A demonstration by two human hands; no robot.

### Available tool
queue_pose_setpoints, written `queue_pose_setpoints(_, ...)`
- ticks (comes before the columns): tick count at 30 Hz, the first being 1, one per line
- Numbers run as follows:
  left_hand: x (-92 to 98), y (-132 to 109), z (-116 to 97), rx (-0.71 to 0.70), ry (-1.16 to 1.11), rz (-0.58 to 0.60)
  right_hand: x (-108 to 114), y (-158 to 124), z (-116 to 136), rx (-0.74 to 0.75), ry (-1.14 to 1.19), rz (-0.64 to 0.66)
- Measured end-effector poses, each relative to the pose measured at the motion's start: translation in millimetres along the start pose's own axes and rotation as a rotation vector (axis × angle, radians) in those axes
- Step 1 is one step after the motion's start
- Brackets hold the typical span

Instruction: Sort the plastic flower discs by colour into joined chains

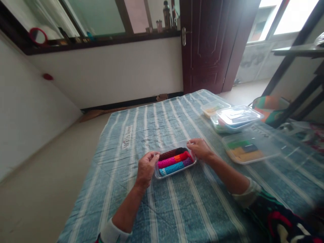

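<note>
A clear plastic container (174, 173) sits on the striped cloth in front of me. Inside lie rolled knitted-looking pieces: a dark brown roll (172, 153), a pink, orange and red roll (174, 160), and a blue and purple roll (175, 167). My left hand (146, 167) pinches the container's left rim between thumb and fingers. At the far right corner, my right hand (199, 148) is closed on the rim as well. Whether a lid is partly under the fingers I cannot tell.
The striped cloth (113, 189) covers a broad table or bed. To the right lie a container with green and tan contents (249, 152), a stacked lidded container (239, 116) and a smaller one (215, 108). A brown door (207, 44) stands behind.
</note>
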State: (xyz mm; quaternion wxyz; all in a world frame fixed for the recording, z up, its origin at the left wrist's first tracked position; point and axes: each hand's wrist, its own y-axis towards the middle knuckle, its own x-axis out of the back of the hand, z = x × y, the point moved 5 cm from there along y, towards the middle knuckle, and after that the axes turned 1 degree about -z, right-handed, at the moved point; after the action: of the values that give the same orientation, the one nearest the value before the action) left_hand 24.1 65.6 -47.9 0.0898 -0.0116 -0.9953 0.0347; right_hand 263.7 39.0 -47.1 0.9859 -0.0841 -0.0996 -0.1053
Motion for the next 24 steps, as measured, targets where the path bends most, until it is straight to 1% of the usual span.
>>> queue_pose_setpoints(6, -3.6, -2.5, -6.5, 0.004, 0.044, 0.016, 3.4, 2.6, -0.9, -0.042, 0.074, 0.016)
queue_pose_setpoints(12, -5.2, -2.7, -4.6, 0.042, -0.034, 0.024, 4.4, -4.5, -6.2, 0.03, 0.086, 0.048)
queue_pose_setpoints(15, -5.5, -2.2, -2.5, 0.05, -0.037, 0.013, 7.9, -10.0, -10.3, 0.085, -0.017, 0.032)
queue_pose_setpoints(19, -4.1, 1.6, -1.8, 0.072, -0.028, -0.048, 11.7, -18.2, -6.8, 0.228, -0.197, -0.034)
queue_pose_setpoints(24, -6.3, 6.3, -5.5, 0.074, -0.039, -0.101, 12.6, -24.5, -2.4, 0.314, -0.247, -0.083)
